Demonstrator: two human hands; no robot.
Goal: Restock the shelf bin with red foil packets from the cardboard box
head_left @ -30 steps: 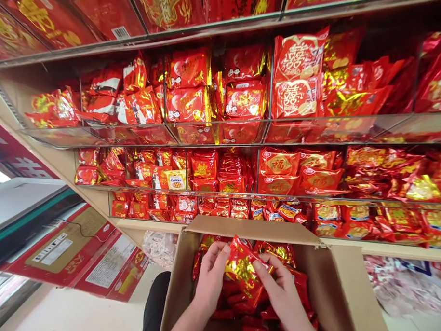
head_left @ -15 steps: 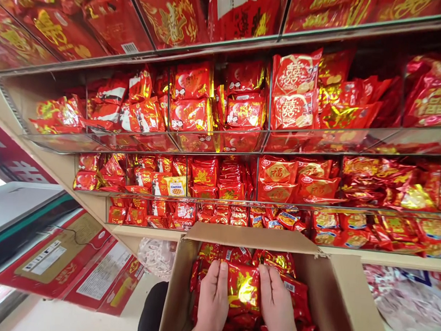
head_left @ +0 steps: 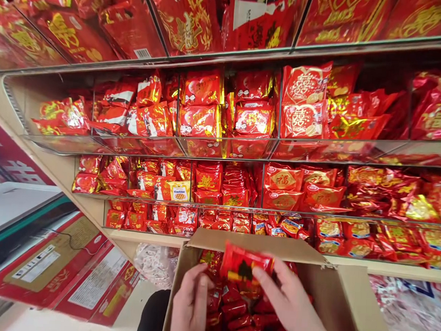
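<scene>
My right hand grips a shiny red snack packet by its right end, thumb on the front face. The packet, slightly blurred, is raised and tilted over an open cardboard box. My left hand hovers over the box's left side, apart from the packet. Its fingers are loosely bent with the thumb separate, and nothing shows in them. Beneath both hands, more red packets lie piled inside the box.
Ahead rise tiered shelves with clear dividers, stocked with red and gold packets. A yellow cookie packet stands out low down. Red cartons lie at the left. Clear plastic bags rest below the shelves on both sides.
Both hands held a packet inside the box before. Now my left hand has let go and moved left, while my right hand has lifted and tilted the packet. The view has shifted slightly.
</scene>
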